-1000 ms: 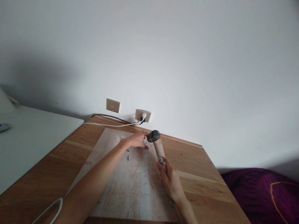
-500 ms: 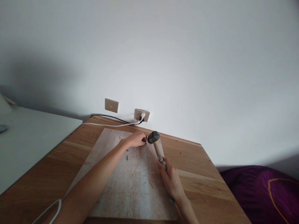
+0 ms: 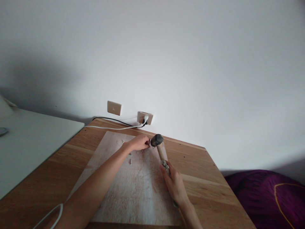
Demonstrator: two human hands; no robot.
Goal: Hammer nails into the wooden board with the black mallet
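A hammer with a dark head (image 3: 157, 140) and a pale wooden handle is gripped in my right hand (image 3: 175, 184), its head raised near the far right corner of the board. My left hand (image 3: 141, 142) is closed in a pinch just left of the hammer head; what its fingertips hold is too small to make out. Under both hands lies a flat, whitish worn board (image 3: 126, 194). Several small metal pieces, perhaps nails or screws, are scattered on it, one of them a short metal piece (image 3: 130, 162) beside my left forearm.
The board rests on a wooden tabletop (image 3: 202, 187) against a white wall. A wall socket (image 3: 149, 118) holds plugs, with a white cable (image 3: 107, 128) and a black one running left. A white surface (image 3: 35, 136) adjoins at left; purple fabric (image 3: 257, 194) lies at right.
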